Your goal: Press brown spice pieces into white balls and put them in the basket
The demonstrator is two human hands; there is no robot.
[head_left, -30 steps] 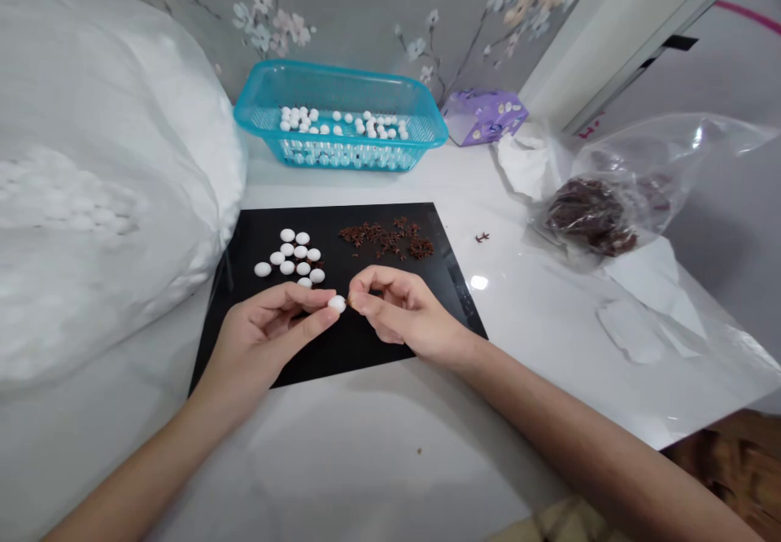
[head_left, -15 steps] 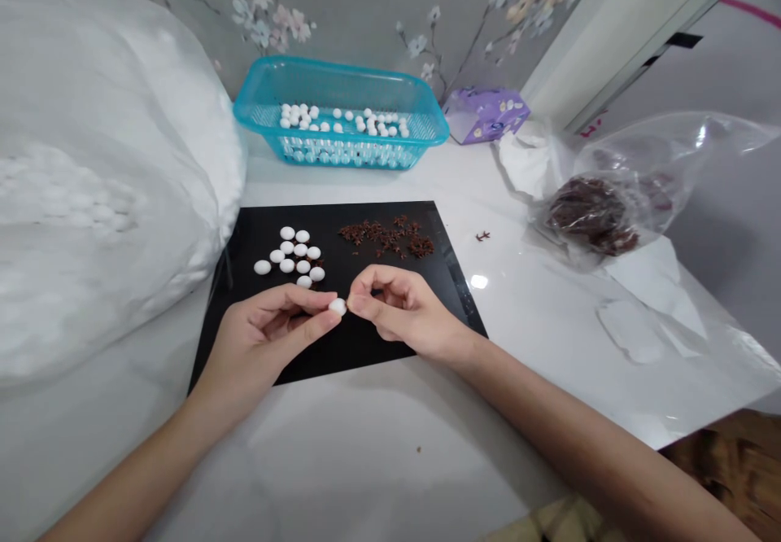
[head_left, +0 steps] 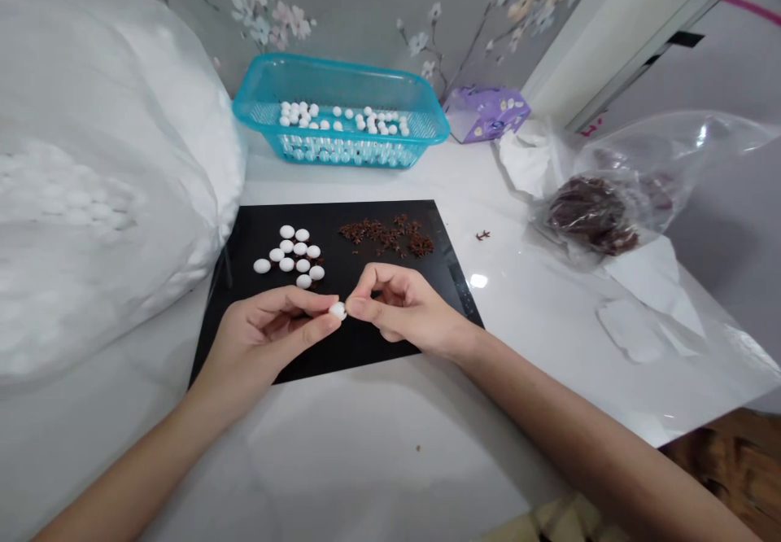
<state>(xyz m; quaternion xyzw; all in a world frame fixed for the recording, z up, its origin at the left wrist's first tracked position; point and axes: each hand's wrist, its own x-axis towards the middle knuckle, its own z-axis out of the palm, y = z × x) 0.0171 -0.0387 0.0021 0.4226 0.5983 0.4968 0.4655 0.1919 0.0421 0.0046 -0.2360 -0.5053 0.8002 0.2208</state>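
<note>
My left hand (head_left: 268, 334) pinches a small white ball (head_left: 338, 311) between thumb and fingertips, above a black board (head_left: 342, 359). From the right, my right hand (head_left: 406, 308) is closed in a pinch against the ball's side; whatever sits between those fingertips is hidden. Beyond my left hand lies a group of white balls (head_left: 286, 264), several with brown bits showing beneath them. A scatter of small brown branched pieces (head_left: 384, 237) rests on the board's far right part.
A turquoise basket (head_left: 342, 78) with white balls stands at the back. To the left bulges a large white bag (head_left: 122, 159) of balls. A purple packet (head_left: 488, 113), a clear bag of brown pieces (head_left: 591, 212) and one loose brown piece (head_left: 482, 235) are on the right.
The white ball has tilted and dipped slightly between my fingertips. My right hand has shifted a touch to the left; the other things stay where they were.
</note>
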